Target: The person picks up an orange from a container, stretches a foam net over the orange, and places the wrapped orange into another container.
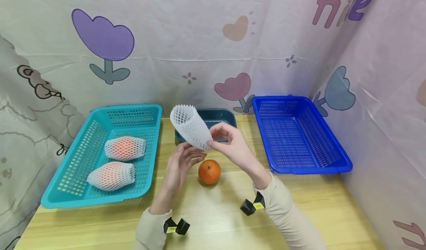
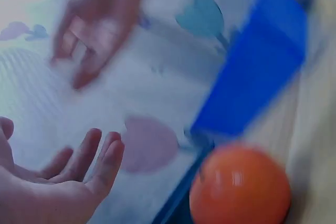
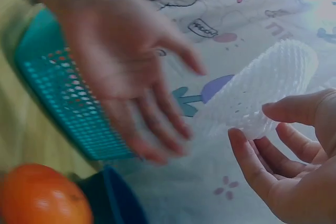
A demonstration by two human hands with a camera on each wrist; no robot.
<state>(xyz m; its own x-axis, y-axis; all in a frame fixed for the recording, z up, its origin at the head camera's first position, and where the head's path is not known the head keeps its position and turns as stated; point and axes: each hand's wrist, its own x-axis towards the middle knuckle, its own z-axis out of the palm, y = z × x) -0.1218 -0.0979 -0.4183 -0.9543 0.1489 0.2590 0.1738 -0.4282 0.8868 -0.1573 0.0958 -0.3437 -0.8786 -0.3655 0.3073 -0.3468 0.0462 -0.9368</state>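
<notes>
A white foam net sleeve is pinched at its lower end between the thumb and fingers of my right hand. The sleeve stands tilted in the air, its wide mouth up and to the left, and it looks hollow. My left hand is just below the sleeve with relaxed fingers and holds nothing; in the right wrist view that left hand is spread and apart from the sleeve. An orange round fruit sits on the table between my wrists, and neither hand touches it.
At left, a teal basket holds two fruits in foam nets. A blue basket stands at right. Behind the hands is a small dark blue tray, partly hidden by the sleeve. A printed curtain borders the wooden table.
</notes>
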